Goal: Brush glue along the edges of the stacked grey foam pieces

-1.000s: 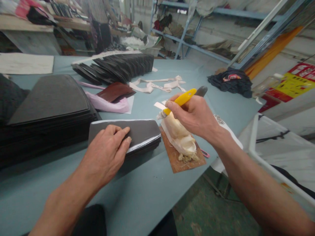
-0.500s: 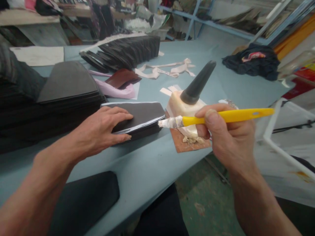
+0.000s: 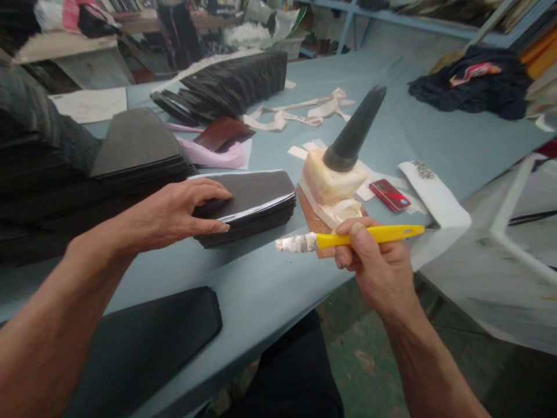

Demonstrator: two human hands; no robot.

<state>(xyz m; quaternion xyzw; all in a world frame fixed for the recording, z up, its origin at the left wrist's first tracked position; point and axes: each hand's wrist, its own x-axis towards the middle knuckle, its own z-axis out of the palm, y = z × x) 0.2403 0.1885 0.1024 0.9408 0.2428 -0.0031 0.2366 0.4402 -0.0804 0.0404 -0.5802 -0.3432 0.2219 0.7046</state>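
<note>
My left hand (image 3: 183, 210) lies with thumb and fingers apart on the near-left part of a stack of dark, tapered sheets (image 3: 261, 188). White glue-like paste lines the long edges of the top sheet. In my right hand (image 3: 378, 264) is a brush with a yellow handle (image 3: 391, 233), held between thumb and fingers. Its bristles (image 3: 296, 244), coated in white, point left and hang just in front of the stack, apart from it. Behind the brush stands a cream, block-shaped container (image 3: 331, 183) with a black cone (image 3: 357, 130) on top, resting on a brown board.
Taller stacks of dark sheets (image 3: 139, 142) stand at the left, and a fanned row (image 3: 243, 81) lies farther back. A dark panel (image 3: 161, 342) is at the table's front. On the right are a red packet (image 3: 389, 195), a bent white sheet (image 3: 439, 197) and dark cloth (image 3: 470, 84).
My right hand has drawn the brush down and away from the stack's edge. The red packet now shows beyond it. My left hand stays on the stack, and the view has shifted slightly.
</note>
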